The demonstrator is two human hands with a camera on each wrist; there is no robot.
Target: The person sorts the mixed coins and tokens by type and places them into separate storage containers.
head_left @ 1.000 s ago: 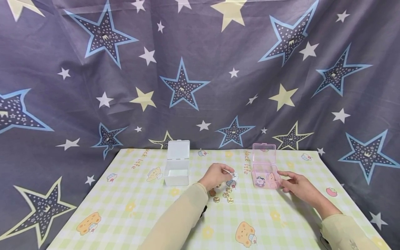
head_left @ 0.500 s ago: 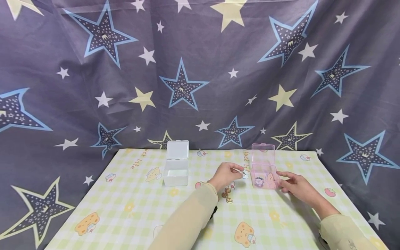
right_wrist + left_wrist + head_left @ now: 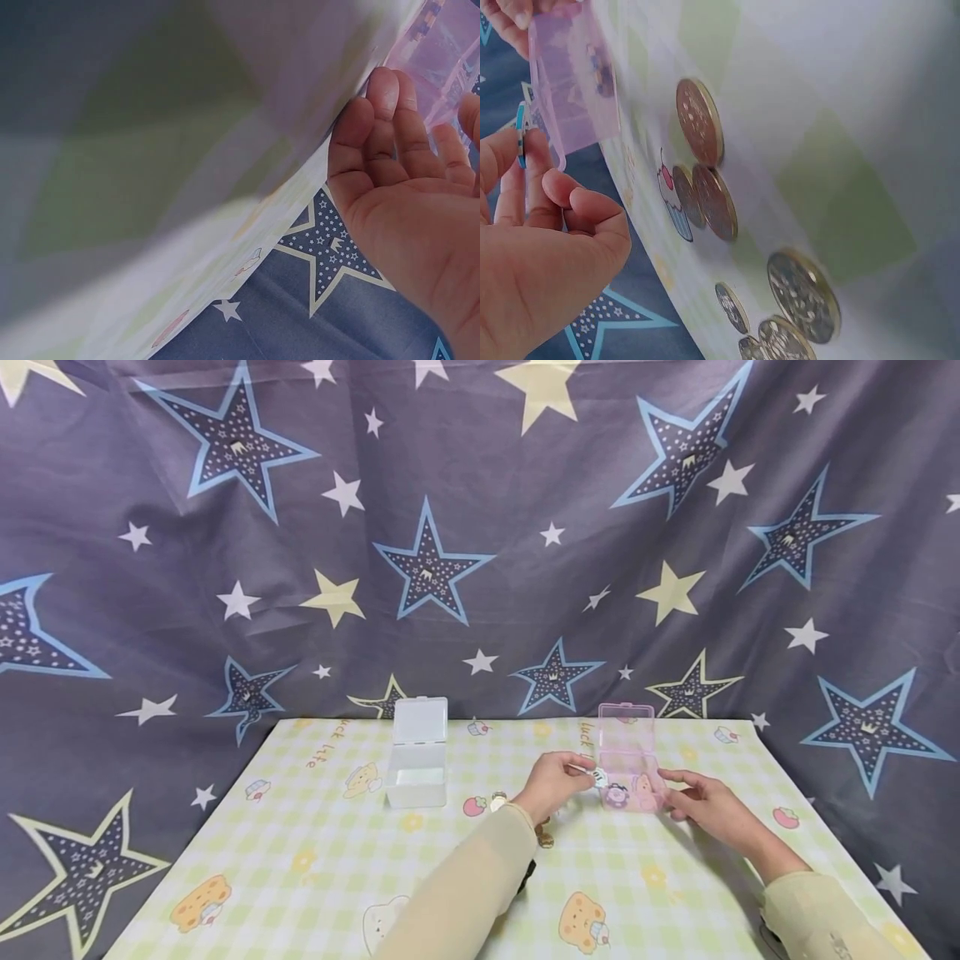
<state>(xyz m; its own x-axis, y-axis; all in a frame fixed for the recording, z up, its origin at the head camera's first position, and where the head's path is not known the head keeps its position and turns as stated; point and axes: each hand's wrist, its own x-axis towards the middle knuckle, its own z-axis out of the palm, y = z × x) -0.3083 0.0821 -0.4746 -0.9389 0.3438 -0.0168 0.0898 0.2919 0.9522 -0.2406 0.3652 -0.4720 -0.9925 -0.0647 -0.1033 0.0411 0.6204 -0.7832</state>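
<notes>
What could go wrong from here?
Drop: the left hand holds the thin blue-edged piece at its fingertips, so it might slip or catch on the pink box.
Scatter: the left sleeve partly hides the coins in the head view; it may brush them.
Shift: the right hand at the box's side might nudge it.

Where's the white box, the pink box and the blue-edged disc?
White box [image 3: 416, 796]: head view, on its front wall.
Pink box [image 3: 627, 737]: head view, on its raised lid.
Blue-edged disc [image 3: 521, 129]: left wrist view, on its thin edge.
</notes>
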